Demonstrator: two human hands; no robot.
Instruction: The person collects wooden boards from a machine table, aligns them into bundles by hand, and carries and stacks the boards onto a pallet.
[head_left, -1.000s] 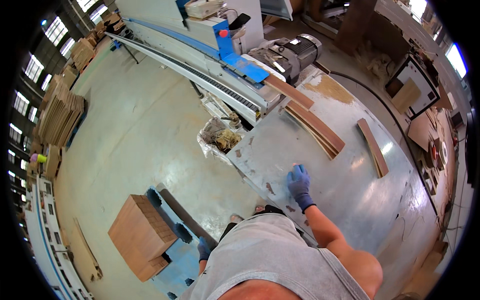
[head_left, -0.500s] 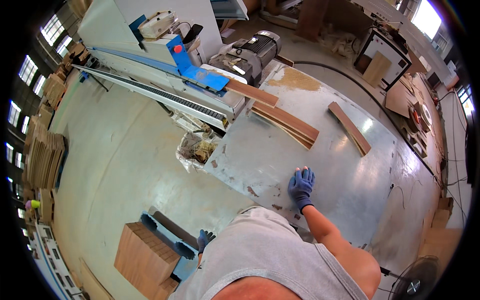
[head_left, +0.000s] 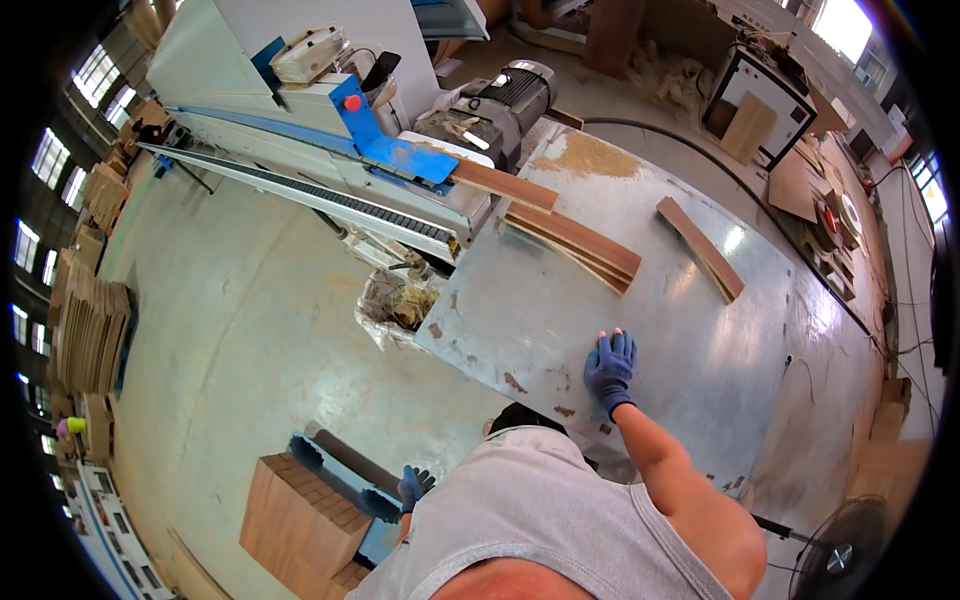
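My right hand (head_left: 609, 366), in a blue glove, lies flat with fingers spread on the grey metal table (head_left: 700, 360) and holds nothing. My left hand (head_left: 414, 486), also in a blue glove, hangs low beside my body, close to a blue cart (head_left: 345, 482) that carries a stack of brown wooden boards (head_left: 300, 520); I cannot make out whether it grips anything. Farther along the table lie stacked brown wooden strips (head_left: 575, 243) and a single strip (head_left: 700, 247). Another strip (head_left: 500, 184) sticks out of the machine's outfeed.
A white and blue conveyor machine (head_left: 330, 150) with a grey motor (head_left: 500, 100) stands at the table's far end. A bag of wood scraps (head_left: 395, 300) sits on the floor beside the table. Piled boards (head_left: 90, 330) line the left wall. A fan (head_left: 840, 555) stands at lower right.
The view has shifted, so the table and machine sit closer and lower. My right hand stays flat on the table. My left hand is still low by the cart.
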